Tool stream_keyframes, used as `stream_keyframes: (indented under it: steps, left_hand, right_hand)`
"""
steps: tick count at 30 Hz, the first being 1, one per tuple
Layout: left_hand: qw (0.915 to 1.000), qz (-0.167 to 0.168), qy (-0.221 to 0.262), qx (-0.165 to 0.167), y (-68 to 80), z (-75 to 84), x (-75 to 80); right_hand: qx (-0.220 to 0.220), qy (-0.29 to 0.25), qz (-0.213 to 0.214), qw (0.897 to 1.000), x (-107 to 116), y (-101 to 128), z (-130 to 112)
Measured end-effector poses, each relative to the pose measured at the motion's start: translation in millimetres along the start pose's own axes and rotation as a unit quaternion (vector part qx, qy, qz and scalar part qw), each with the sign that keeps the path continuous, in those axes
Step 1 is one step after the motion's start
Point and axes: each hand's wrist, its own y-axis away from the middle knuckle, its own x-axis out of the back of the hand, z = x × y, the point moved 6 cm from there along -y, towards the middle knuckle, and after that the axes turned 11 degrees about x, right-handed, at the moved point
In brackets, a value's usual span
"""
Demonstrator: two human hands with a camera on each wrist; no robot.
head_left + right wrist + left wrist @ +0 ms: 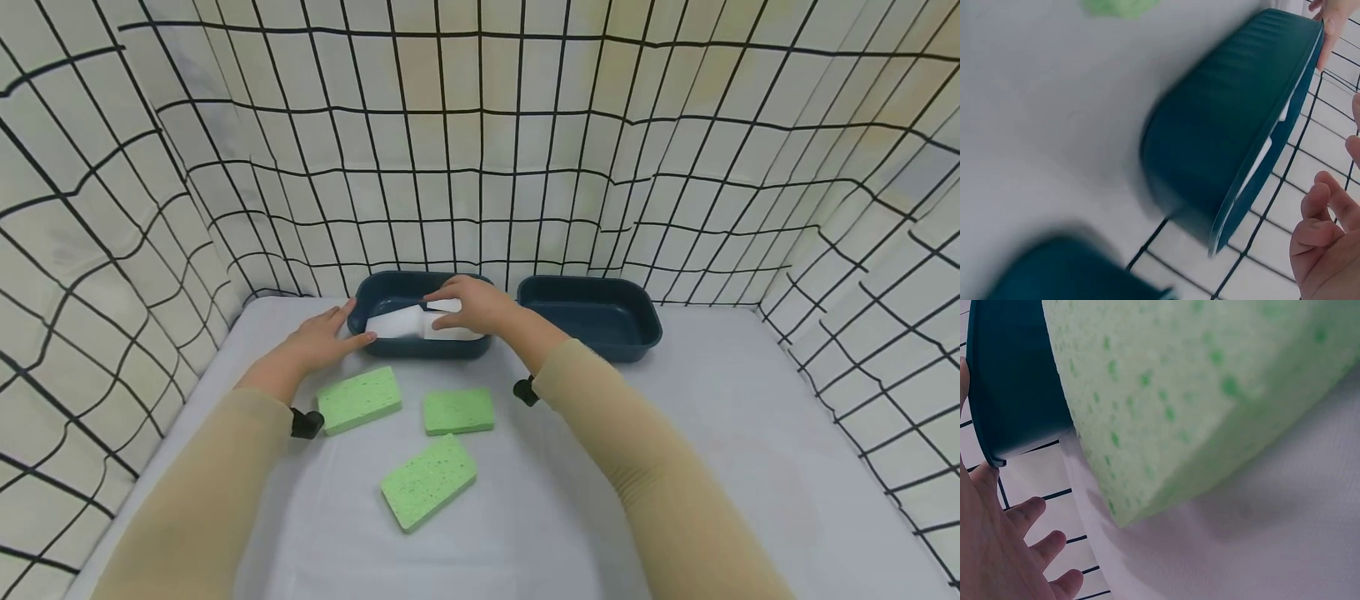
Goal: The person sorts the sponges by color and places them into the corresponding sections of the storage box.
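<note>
On a pale table [675, 467] walled by grid-printed cloth [480, 167], two dark teal trays stand side by side at the far edge, the left tray [378, 296] holding white sponges [396, 321], the right tray [592, 312] just beside it and apart from both hands. The right hand [472, 304] reaches over the left tray, its fingers bent down onto the white sponges inside; from the head view it covers them, but whether it pinches one or only rests on top cannot be told. In the right wrist view the fingers [1322, 231] show loosely curled beside the tray's rim [1260, 169], with a strip of white visible within, and the frame is blurred. The left hand [322, 342] lies flat against the near left corner of the same tray, fingers straight and spread, the thumb up at the rim and the fingertips touching the tray wall; it grips nothing. The left wrist view shows those straight fingers [1029, 519] next to the tray's wall [1010, 381]. Three green sponges lie on the table in front of the tray: one [359, 399] just beside the left wrist, filling much of the left wrist view [1197, 394], a smaller one [458, 411] between the forearms, and a third [428, 482] nearer the person, lying at a slant. None of the three touches another or either hand.
</note>
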Motion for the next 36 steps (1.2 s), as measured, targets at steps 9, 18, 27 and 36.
stream_keyframes:
  steps: [9,18,27,36]
  left_hand:
    - [1.0,0.004,0.003,-0.004,-0.3,-1.6,0.3]
    - [0.9999,0.0,0.01,-0.01,2.6,0.7,-0.3]
    - [0.9998,0.006,0.006,-0.016,2.2,-3.2,-0.6]
    - [0.9997,0.005,0.009,-0.023,0.0,2.0,0.4]
  right_hand:
    - [-0.047,0.011,0.02,0.999,11.9,46.2,37.1]
    - [-0.09,-0.023,0.068,0.993,22.5,113.7,93.5]
    - [-0.133,-0.07,0.099,0.984,33.1,184.4,148.4]
    - [-0.193,-0.07,0.124,0.971,45.7,241.1,192.4]
